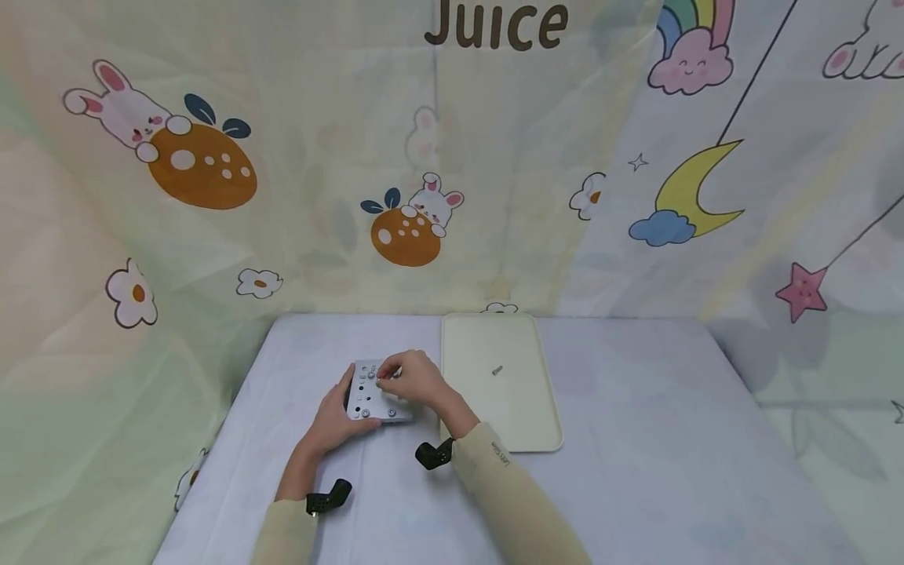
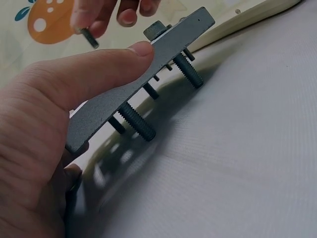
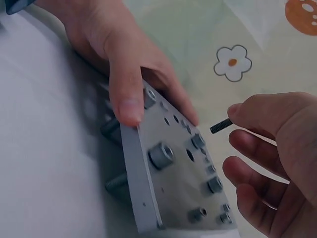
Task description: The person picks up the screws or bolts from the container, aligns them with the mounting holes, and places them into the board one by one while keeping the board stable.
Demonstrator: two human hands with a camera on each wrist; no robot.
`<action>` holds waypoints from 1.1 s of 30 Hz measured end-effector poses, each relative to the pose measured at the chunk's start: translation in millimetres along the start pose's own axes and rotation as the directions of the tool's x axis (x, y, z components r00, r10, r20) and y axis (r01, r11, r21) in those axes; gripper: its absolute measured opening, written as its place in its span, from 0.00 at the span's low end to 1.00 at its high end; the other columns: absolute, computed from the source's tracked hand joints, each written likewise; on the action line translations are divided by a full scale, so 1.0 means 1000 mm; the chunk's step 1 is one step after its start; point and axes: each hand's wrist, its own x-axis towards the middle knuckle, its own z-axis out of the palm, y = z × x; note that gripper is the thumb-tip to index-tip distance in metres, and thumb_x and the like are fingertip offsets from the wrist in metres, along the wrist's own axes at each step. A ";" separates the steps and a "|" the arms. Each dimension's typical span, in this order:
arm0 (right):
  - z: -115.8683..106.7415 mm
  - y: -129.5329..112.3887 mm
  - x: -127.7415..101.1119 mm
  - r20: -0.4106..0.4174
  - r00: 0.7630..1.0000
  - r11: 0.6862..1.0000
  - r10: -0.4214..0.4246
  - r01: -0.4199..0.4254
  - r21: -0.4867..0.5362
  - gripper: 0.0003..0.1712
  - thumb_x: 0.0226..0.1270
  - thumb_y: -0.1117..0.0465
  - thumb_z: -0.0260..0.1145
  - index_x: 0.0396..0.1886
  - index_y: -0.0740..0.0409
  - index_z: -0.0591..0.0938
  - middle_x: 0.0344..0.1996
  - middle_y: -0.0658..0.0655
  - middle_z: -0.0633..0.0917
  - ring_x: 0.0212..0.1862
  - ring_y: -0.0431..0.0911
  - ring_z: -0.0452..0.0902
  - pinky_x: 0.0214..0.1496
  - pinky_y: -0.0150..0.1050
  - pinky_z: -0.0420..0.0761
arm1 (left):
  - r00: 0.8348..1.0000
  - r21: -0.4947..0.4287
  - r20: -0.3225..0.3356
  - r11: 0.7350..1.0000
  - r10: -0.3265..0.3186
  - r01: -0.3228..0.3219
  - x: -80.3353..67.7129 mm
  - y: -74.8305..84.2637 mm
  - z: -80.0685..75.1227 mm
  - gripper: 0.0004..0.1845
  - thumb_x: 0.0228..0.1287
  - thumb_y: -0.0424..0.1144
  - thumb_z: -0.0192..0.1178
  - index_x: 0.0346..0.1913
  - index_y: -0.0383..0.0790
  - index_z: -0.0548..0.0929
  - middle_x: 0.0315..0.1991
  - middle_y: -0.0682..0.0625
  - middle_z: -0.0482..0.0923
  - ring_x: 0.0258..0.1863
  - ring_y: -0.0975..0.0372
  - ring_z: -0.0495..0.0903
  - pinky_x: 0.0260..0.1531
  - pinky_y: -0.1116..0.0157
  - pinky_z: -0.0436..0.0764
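Note:
A grey metal plate [image 1: 379, 404] with holes and several bolts is gripped by my left hand [image 1: 335, 421], thumb along its near edge. In the left wrist view the plate [image 2: 173, 40] is tilted above the cloth, and threaded bolt shanks [image 2: 137, 122] stick out of its underside. Over the plate's upper face, my right hand [image 1: 418, 378] pinches a small screw [image 3: 221, 126] between thumb and finger. Its threaded end points at the plate, with a gap between them in the right wrist view. Socket-head bolts [image 3: 161, 155] stand up from the face.
To the right of the plate lies a cream tray [image 1: 519, 424], and one small screw [image 1: 497, 370] rests on it. White cloth [image 1: 636, 439] covers the table. A printed curtain [image 1: 508, 157] hangs behind and at the sides. Each wrist wears a black camera [image 1: 434, 454].

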 end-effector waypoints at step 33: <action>0.029 -0.002 0.004 0.059 0.997 0.995 0.045 -0.050 0.082 0.02 0.61 0.59 0.72 0.32 0.51 0.88 0.22 0.38 0.82 0.26 0.32 0.75 0.28 0.28 0.73 | 0.999 -0.020 -0.008 0.999 0.050 -0.050 -0.003 -0.002 0.002 0.67 0.41 0.58 0.77 0.78 0.41 0.44 0.74 0.39 0.54 0.65 0.48 0.63 0.60 0.45 0.64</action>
